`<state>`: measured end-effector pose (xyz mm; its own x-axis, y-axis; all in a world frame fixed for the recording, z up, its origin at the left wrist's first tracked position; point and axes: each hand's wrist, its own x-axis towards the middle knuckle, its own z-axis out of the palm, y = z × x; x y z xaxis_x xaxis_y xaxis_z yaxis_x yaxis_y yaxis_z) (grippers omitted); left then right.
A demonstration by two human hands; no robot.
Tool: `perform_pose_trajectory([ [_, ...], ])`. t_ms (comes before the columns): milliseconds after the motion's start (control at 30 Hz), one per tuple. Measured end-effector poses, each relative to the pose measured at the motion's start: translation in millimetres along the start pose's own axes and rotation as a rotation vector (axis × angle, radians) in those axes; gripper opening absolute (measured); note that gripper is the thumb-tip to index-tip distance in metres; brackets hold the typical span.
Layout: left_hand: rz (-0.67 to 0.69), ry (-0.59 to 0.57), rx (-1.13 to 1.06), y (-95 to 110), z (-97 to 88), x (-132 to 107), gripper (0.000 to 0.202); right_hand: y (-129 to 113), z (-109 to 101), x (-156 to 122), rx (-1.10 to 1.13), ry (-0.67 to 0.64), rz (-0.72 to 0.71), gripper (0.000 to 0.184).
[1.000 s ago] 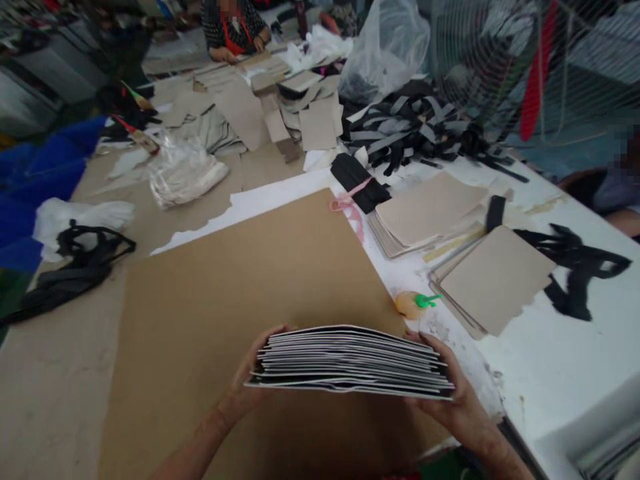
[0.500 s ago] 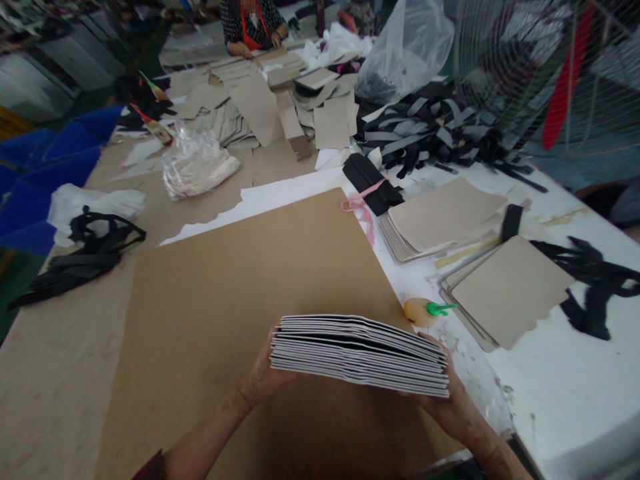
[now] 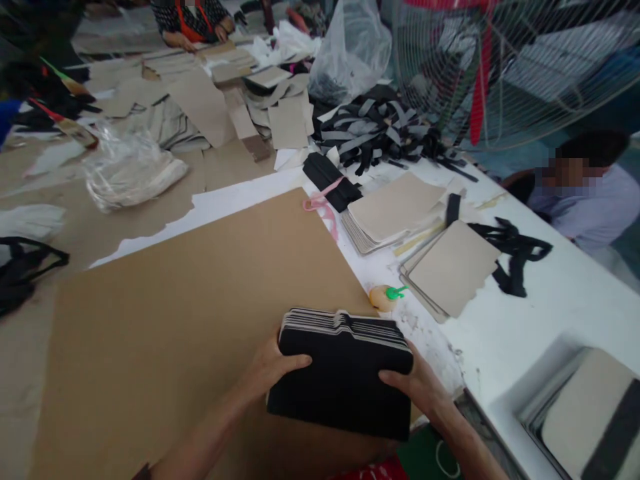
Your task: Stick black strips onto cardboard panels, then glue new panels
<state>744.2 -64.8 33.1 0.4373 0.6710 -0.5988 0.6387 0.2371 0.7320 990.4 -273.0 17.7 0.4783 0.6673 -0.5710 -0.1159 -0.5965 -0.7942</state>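
Between my hands is a stack of black-faced boards (image 3: pixel 345 380) with pale edges, tilted so that a black face shows toward me. My left hand (image 3: pixel 280 363) grips the stack's left side, thumb lying on the black face. On the right side my right hand (image 3: pixel 413 380) holds it the same way; the fingers behind the stack are hidden. Beneath lies a large brown board (image 3: pixel 200 300) on the table. Just beyond the stack, a small bottle with a green nozzle (image 3: pixel 385 297) rests at that board's right edge.
Grey-beige card stacks (image 3: pixel 400 207) and black strips (image 3: pixel 515 250) lie to the right. Another stack (image 3: pixel 590 400) with a black band sits at lower right. Farther off are a plastic bag (image 3: pixel 135 173), a strip heap (image 3: pixel 370 127), a fan (image 3: pixel 480 73) and two people.
The stack has tipped from showing its layered edges to showing a black face, and it now looks narrower. My view has swung right, bringing a seated person and the banded stack into sight.
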Motion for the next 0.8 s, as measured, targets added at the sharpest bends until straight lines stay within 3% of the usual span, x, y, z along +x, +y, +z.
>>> perform_pose_trajectory([
  [167,-0.008,0.198,0.222,-30.3,20.7,3.2,0.080,38.6,1.6,0.5,-0.093,0.306,0.001,0.080],
  [300,0.117,0.312,0.293,-55.7,24.0,-9.5,0.097,48.0,2.4,-19.5,-0.102,0.369,-0.069,0.068],
  [500,0.279,0.278,0.403,-90.1,34.8,-26.3,0.099,57.3,16.3,-35.8,-0.311,0.373,-0.222,0.056],
  [700,0.368,0.304,0.403,-104.2,41.3,-21.6,0.099,49.6,28.8,-45.1,-0.549,0.524,-0.374,0.054],
  [800,0.398,0.321,0.395,-107.9,42.7,-19.3,0.100,43.2,31.7,-53.8,-0.510,0.616,-0.389,0.045],
])
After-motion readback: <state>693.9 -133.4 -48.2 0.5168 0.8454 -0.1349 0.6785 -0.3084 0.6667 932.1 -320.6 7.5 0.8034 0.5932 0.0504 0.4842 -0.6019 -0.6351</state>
